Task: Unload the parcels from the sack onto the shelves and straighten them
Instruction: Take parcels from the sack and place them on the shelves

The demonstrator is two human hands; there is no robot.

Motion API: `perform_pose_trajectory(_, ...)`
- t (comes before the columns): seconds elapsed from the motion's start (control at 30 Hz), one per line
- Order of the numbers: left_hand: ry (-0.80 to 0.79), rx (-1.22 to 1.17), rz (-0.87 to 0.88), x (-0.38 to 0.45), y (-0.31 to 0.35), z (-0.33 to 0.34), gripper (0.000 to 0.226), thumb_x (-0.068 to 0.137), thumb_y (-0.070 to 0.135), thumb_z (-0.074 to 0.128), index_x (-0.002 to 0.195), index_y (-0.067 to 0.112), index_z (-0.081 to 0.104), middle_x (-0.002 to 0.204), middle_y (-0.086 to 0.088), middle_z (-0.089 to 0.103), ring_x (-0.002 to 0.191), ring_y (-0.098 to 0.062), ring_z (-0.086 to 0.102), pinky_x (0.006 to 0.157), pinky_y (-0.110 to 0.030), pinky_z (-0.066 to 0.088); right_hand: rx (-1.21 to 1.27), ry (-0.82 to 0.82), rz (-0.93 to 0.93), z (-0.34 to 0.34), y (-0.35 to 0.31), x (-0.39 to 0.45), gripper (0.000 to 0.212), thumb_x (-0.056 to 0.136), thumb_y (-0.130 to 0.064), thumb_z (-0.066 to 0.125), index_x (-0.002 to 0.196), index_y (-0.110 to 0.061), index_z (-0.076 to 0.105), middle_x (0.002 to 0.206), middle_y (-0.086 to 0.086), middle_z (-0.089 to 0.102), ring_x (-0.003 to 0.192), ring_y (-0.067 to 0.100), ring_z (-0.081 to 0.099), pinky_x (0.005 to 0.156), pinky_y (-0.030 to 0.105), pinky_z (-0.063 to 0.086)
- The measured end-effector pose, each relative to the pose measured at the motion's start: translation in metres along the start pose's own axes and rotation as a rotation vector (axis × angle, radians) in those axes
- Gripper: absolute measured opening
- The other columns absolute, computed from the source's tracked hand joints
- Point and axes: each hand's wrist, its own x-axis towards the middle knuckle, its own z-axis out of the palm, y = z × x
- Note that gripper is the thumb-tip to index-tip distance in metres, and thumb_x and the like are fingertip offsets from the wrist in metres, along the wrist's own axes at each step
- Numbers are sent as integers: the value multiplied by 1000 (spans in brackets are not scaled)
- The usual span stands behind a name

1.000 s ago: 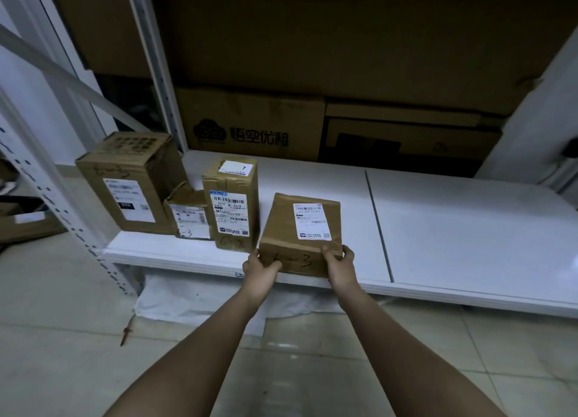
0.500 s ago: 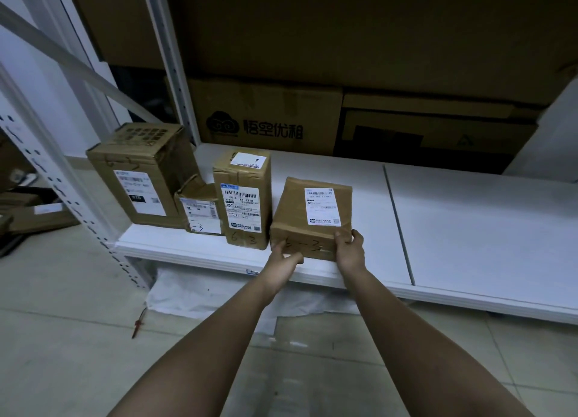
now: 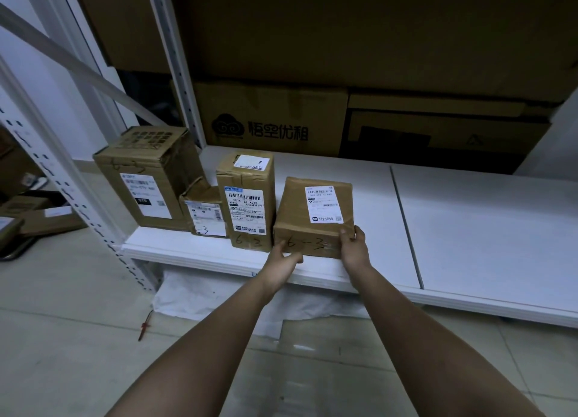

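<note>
A flat brown parcel (image 3: 316,216) with a white label and "6-3" written on its front lies on the white shelf (image 3: 469,229), close beside a tall parcel (image 3: 248,204). My left hand (image 3: 283,258) grips its front left bottom corner. My right hand (image 3: 353,247) grips its front right corner. Left of the tall parcel stand a small parcel (image 3: 205,211) and a large box (image 3: 147,179). A white sack (image 3: 219,297) lies on the floor under the shelf.
Big cartons (image 3: 275,119) fill the back of the shelf. A perforated white upright (image 3: 62,191) stands at the left, with flat parcels (image 3: 37,216) on the floor behind it. A small red object (image 3: 145,324) lies on the tiles.
The flat parcel has slid back and to the left on the shelf, closing up to the tall parcel. Both hands stayed on its front corners.
</note>
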Motion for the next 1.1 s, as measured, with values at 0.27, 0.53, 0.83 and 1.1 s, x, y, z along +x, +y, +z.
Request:
perform_pose_trajectory(0.27,17,24,-40,1,-2,-1,59,93,18,49,148,18,27,144,-1,39,121,-19,41,100,-33,35,105,5,76,-6,1,-6,61,102,-37,40,152,-11,17,151,17,35,136,34,38,111,41,29)
perform_pose_trajectory(0.53,105,68,-128,-15,17,3,24,94,30,47,107,13,58,113,-13,62,102,-30,59,87,-35,44,-74,42,111,-39,-6,-35,42,98,-28,48,134,-7,47,136,15,51,124,32,49,94,31,36)
perform_pose_trajectory(0.83,29,9,-210,-116,152,1,17,98,24,49,106,9,51,103,-11,56,64,-11,50,39,-15,41,-131,-124,284,-104,-125,-127,11,95,-15,52,93,-8,61,93,11,66,73,23,59,67,27,44)
perform_pose_trajectory(1.1,-60,100,-218,-246,309,-4,10,99,19,48,103,10,50,97,-13,53,62,-13,46,31,-7,34,-82,-146,326,-192,-265,-234,12,94,-15,52,98,-6,60,81,9,64,59,17,57,50,21,38)
